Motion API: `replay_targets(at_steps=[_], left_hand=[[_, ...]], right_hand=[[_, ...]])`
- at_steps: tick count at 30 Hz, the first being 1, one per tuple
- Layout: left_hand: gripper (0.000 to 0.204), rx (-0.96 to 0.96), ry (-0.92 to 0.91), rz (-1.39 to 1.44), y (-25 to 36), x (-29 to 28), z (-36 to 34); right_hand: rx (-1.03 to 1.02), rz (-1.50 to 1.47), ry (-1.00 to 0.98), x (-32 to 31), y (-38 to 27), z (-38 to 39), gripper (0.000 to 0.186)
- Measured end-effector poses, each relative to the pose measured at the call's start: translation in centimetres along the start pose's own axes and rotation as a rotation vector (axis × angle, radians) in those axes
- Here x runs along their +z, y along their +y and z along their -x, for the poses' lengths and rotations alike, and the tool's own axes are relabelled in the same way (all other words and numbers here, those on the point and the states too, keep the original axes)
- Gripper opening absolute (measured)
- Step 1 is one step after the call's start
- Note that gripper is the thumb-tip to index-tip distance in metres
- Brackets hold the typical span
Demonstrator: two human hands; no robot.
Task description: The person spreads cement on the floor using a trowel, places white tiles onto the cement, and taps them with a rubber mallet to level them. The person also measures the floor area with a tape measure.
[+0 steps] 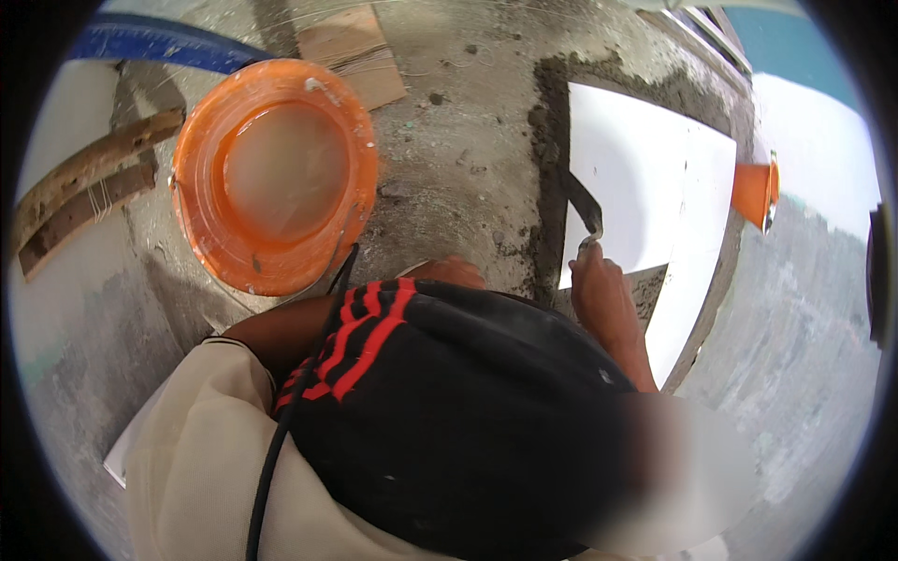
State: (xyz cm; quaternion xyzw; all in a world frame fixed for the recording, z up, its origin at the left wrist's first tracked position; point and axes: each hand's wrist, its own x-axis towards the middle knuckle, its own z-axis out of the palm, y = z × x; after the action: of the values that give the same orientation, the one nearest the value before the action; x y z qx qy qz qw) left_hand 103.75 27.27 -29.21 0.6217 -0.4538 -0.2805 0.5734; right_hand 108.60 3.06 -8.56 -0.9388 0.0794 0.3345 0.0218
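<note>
My right hand (pixel 603 294) is closed round the handle of a trowel (pixel 585 204). The dark blade lies along the left edge of a white tile (pixel 622 178), where wet grey mortar (pixel 550 196) borders it. A second white tile (pixel 702 224) adjoins it on the right and runs down past my right wrist. My left hand (pixel 454 272) shows only partly beyond my knee, low over the concrete floor; its fingers are mostly hidden. Beside my left arm stands a large orange bucket (pixel 192 159) holding cloudy water (pixel 285 168).
Wooden strips (pixel 98 178) lean at the left, and a blue beam (pixel 168 42) crosses the upper left. Behind the bucket lies a wooden board (pixel 360 65). A small orange container (pixel 753 192) stands by the right wall. A black cable (pixel 267 477) hangs across my left side.
</note>
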Motion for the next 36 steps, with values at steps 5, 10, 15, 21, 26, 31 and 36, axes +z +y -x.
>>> replay_targets(at_steps=[5,10,15,21,26,31,36], left_hand=[[0.034,0.003,0.013,-0.186,1.4,0.0,-0.7],[0.03,-0.085,-0.074,-0.255,3.7,-0.9,-2.0],[0.029,-0.039,0.045,-0.214,3.0,-0.3,-1.5],[0.029,-0.139,-0.03,-0.235,4.4,-0.9,-1.8],[0.028,-0.082,0.025,-0.234,3.8,-0.1,-2.0],[0.027,-0.121,0.01,-0.262,4.1,-0.1,-1.9],[0.026,-0.183,-0.026,-0.251,4.9,-0.1,-2.7]], right_hand=[[0.062,-0.016,-0.066,3.9,2.5,4.4,0.044],[0.093,-0.049,-0.097,6.7,5.0,9.7,0.044],[0.093,-0.062,-0.177,8.4,9.5,14.3,0.044],[0.16,-0.171,-0.061,5.4,11.8,16.8,0.042],[0.156,-0.35,0.024,5.2,13.1,13.3,0.044],[-0.012,-0.337,0.091,5.9,12.9,8.0,0.043],[-0.08,-0.138,0.091,6.3,12.0,7.6,0.041]])
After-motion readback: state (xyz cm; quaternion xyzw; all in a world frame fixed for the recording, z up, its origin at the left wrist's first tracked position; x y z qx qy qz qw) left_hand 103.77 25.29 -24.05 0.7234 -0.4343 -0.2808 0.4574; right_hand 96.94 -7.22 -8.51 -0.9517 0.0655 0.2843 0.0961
